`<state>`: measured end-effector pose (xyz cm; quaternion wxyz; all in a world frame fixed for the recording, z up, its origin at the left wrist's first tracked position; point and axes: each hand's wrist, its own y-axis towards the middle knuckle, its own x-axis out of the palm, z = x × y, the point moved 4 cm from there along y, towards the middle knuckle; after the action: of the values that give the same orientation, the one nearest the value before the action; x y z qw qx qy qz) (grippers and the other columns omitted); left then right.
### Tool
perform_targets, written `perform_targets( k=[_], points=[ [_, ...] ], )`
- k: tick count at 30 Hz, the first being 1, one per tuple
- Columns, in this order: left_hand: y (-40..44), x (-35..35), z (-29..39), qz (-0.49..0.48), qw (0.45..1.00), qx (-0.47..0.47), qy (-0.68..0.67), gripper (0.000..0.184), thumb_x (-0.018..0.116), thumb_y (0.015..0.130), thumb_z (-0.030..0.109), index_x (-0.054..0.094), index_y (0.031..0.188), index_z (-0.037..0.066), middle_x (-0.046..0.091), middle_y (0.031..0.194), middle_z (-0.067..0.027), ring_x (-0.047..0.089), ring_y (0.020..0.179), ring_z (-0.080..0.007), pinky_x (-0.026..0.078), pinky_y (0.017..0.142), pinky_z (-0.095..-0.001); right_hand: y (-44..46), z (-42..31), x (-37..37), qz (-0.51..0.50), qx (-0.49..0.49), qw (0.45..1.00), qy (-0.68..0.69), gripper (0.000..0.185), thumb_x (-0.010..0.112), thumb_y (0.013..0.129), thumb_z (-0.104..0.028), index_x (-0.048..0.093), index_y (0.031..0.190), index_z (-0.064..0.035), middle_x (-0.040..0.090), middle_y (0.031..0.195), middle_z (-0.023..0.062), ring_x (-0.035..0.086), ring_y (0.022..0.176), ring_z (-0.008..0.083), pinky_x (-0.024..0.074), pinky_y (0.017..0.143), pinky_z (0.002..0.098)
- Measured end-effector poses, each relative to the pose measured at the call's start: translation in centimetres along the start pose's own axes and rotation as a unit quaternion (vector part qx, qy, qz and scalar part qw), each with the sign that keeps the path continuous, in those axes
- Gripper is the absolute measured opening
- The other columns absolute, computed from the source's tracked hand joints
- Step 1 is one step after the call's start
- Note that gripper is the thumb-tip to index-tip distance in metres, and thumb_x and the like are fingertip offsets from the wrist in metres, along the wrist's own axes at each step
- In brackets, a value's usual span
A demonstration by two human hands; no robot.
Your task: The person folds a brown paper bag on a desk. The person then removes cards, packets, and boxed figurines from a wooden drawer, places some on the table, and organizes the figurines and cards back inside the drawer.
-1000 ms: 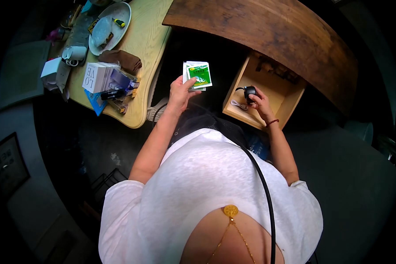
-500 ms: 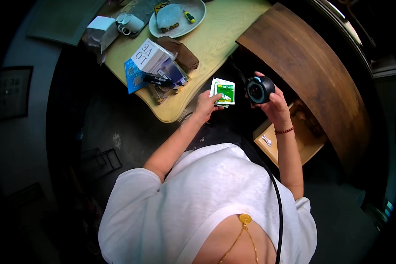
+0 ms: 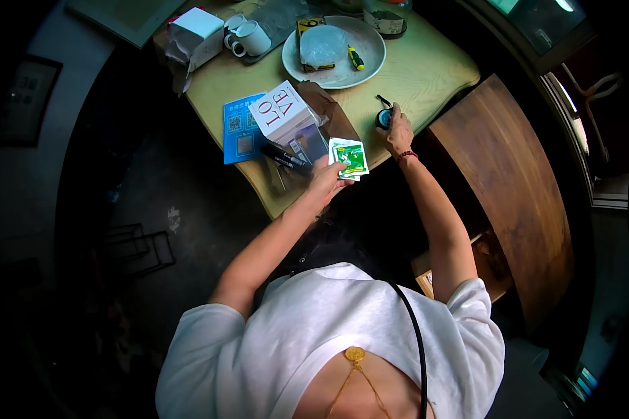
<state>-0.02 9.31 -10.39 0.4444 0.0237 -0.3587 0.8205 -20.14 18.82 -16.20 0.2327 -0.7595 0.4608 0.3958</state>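
In the head view, my left hand (image 3: 323,178) pinches a small stack of green-and-white sachets (image 3: 351,160) near the table's front edge, thumb on top. My right hand (image 3: 400,131) reaches over the table top with its fingers around a black, rounded tape measure (image 3: 384,118) that has a teal ring and a wrist strap. It is at or just above the wood; whether it touches I cannot tell. Beside my left hand are a white box lettered LOVE (image 3: 281,112), a black marker-like tube (image 3: 284,155) and a brown paper bag (image 3: 323,105).
A blue QR-code card (image 3: 242,133) lies at the table's left edge. Farther back are a white plate (image 3: 376,64) bearing a yellow-black screwdriver (image 3: 356,59), white mugs (image 3: 252,38), a white box (image 3: 197,33) and a glass jar (image 3: 387,19). A dark wooden surface (image 3: 510,188) curves along the right, above an open drawer (image 3: 497,283).
My right hand has carried the tape measure forward from beside the table to over its top. My left hand still holds the sachets. The view has shifted, showing more of the table.
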Motion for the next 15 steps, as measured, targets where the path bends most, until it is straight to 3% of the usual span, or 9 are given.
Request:
perform_targets(
  k=[2, 6, 9, 10, 11, 12, 15],
  points=[
    [2.9, 1.4, 1.5, -0.004, 0.999, 0.027, 0.028, 0.029, 0.047, 0.080, 0.001, 0.050, 0.109, -0.003, 0.060, 0.096, -0.0133, 0.063, 0.076, -0.0224, 0.054, 0.056, -0.0301, 1.7, 0.0, 0.7, 0.032, -0.003, 0.999, -0.031, 0.084, 0.071, 0.064, -0.027, 0.029, 0.131, -0.0021, 0.054, 0.108, 0.0224, 0.053, 0.098, 0.0382, 0.0438, 0.083, 0.0402],
    [11.4, 2.8, 1.8, 0.073, 0.995, 0.029, 0.054, 0.026, 0.048, 0.081, -0.003, 0.048, 0.108, -0.003, 0.058, 0.100, -0.0153, 0.061, 0.082, -0.0281, 0.055, 0.057, -0.0392, 1.8, 0.3, 0.0, 0.042, 0.008, 0.999, 0.014, 0.082, 0.071, 0.065, -0.024, 0.029, 0.129, 0.0041, 0.052, 0.112, 0.0237, 0.047, 0.106, 0.0368, 0.0393, 0.090, 0.0394],
    [16.6, 2.7, 1.9, 0.097, 0.992, 0.064, 0.056, 0.021, 0.049, 0.080, -0.007, 0.051, 0.100, -0.003, 0.057, 0.096, -0.0167, 0.061, 0.077, -0.0302, 0.055, 0.055, -0.0404, -4.3, -1.3, -3.2, 0.155, -0.047, 0.983, 0.082, 0.063, 0.069, 0.070, -0.019, 0.040, 0.123, -0.0010, 0.049, 0.116, 0.0199, 0.043, 0.110, 0.0359, 0.0375, 0.093, 0.0398],
    [17.7, 2.7, 1.9, 0.113, 0.990, 0.072, 0.044, 0.022, 0.048, 0.078, -0.009, 0.048, 0.100, -0.006, 0.056, 0.095, -0.0191, 0.061, 0.075, -0.0318, 0.056, 0.056, -0.0423, -7.4, -1.3, -4.5, 0.208, -0.072, 0.971, 0.094, 0.050, 0.068, 0.070, -0.015, 0.048, 0.115, -0.0024, 0.051, 0.112, 0.0178, 0.046, 0.107, 0.0339, 0.0398, 0.090, 0.0394],
    [17.8, 3.0, 2.0, 0.165, 0.980, 0.085, 0.064, 0.022, 0.041, 0.076, -0.008, 0.052, 0.094, -0.005, 0.059, 0.087, -0.0172, 0.061, 0.064, -0.0260, 0.054, 0.048, -0.0360, -10.7, -0.6, -5.9, 0.222, -0.062, 0.966, 0.120, 0.040, 0.065, 0.071, -0.011, 0.051, 0.107, -0.0013, 0.054, 0.106, 0.0163, 0.050, 0.101, 0.0332, 0.0422, 0.087, 0.0382],
    [18.3, 3.1, 1.7, 0.181, 0.979, 0.063, 0.074, 0.024, 0.040, 0.076, -0.009, 0.050, 0.098, -0.005, 0.058, 0.090, -0.0184, 0.061, 0.066, -0.0280, 0.055, 0.050, -0.0376, -13.8, 0.0, -7.0, 0.237, -0.059, 0.958, 0.150, 0.030, 0.063, 0.072, -0.008, 0.055, 0.099, -0.0002, 0.057, 0.100, 0.0149, 0.053, 0.096, 0.0326, 0.0445, 0.083, 0.0371],
    [19.9, 2.4, 0.5, 0.148, 0.976, 0.070, 0.147, 0.026, 0.040, 0.077, -0.008, 0.048, 0.103, -0.005, 0.057, 0.094, -0.0179, 0.062, 0.072, -0.0288, 0.057, 0.056, -0.0397, -24.4, 6.5, -10.0, 0.283, 0.087, 0.941, 0.163, 0.014, 0.059, 0.074, -0.004, 0.060, 0.088, -0.0006, 0.060, 0.084, 0.0124, 0.060, 0.078, 0.0272, 0.0488, 0.071, 0.0317]
  ],
)
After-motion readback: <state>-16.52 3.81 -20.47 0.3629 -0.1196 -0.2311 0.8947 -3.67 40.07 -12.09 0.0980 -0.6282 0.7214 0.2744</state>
